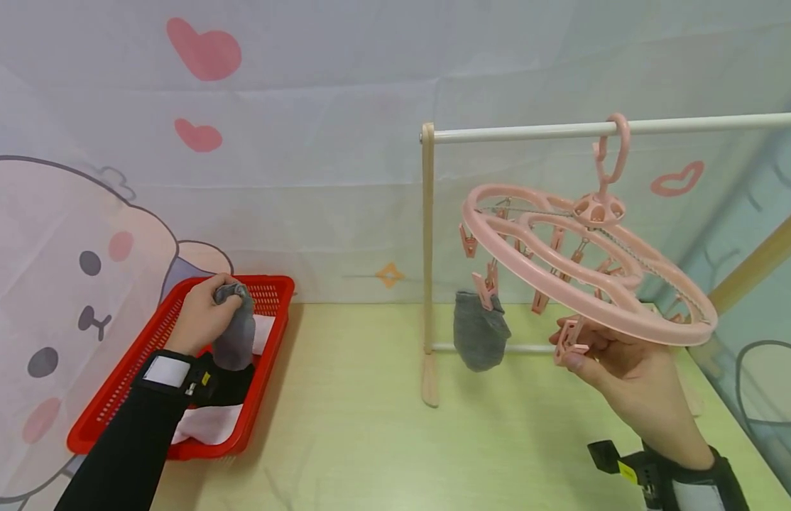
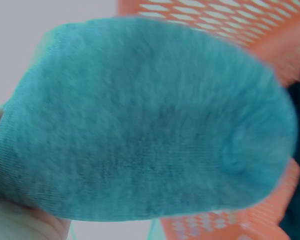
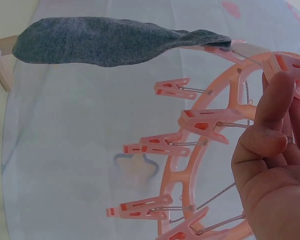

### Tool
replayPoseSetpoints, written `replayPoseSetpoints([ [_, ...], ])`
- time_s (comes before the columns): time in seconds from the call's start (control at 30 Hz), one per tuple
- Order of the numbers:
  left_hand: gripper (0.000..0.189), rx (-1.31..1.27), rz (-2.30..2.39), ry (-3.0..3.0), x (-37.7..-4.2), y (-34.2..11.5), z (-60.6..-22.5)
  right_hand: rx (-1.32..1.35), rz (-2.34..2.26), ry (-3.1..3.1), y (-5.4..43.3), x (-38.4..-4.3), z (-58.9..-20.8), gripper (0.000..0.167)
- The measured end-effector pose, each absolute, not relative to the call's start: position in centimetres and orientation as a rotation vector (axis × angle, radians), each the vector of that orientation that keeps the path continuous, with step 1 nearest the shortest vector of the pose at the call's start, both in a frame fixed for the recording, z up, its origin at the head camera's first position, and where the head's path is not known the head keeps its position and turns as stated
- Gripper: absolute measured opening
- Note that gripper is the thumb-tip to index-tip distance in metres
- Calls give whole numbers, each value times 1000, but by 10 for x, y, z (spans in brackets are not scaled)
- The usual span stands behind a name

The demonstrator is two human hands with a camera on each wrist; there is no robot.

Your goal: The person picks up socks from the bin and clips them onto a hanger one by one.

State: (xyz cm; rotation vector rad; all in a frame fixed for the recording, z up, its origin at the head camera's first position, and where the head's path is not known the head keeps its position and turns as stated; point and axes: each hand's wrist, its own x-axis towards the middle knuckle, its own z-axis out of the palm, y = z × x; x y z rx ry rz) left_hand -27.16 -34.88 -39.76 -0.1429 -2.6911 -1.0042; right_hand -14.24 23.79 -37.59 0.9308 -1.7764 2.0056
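Observation:
My left hand (image 1: 199,317) grips a grey sock (image 1: 236,339) by its upper end, and the sock hangs over the red basket (image 1: 271,355). The sock's foot fills most of the left wrist view. On the right, my right hand (image 1: 647,387) pinches a pink clothespin (image 1: 569,344) between thumb and fingers, beneath the near rim of a round pink clip hanger (image 1: 555,289). A second grey sock (image 1: 480,333) hangs from another clip (image 1: 487,285) at the hanger's left side. The right wrist view shows that sock (image 3: 100,42) held at its narrow end.
The tilted hanger hooks over a white rod (image 1: 530,132) on a wooden post (image 1: 428,241). More clips dangle around its ring. In the basket lie black cloth (image 1: 226,389) and white cloth (image 1: 210,424). A patterned curtain (image 1: 344,142) stands behind the pale green table (image 1: 344,397).

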Motion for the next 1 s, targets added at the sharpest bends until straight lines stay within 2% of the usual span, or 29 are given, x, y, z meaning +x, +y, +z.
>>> replayPoseSetpoints([
  [0.23,21,-264,-1068,-2503,-253,-317,-372,924,2002,-1807,237,-141,-374,41],
  [0.4,18,-370,-1061,-2431,-238,-292,-359,795,1929,-1948,235,-136,-371,39],
  [0.67,19,-488,-1126,-2353,-227,-260,-362,842,1995,-1843,230,-139,-374,30],
  [1.0,17,-594,-1276,-2264,-212,-205,-377,908,2107,-1665,214,-142,-380,29],
])
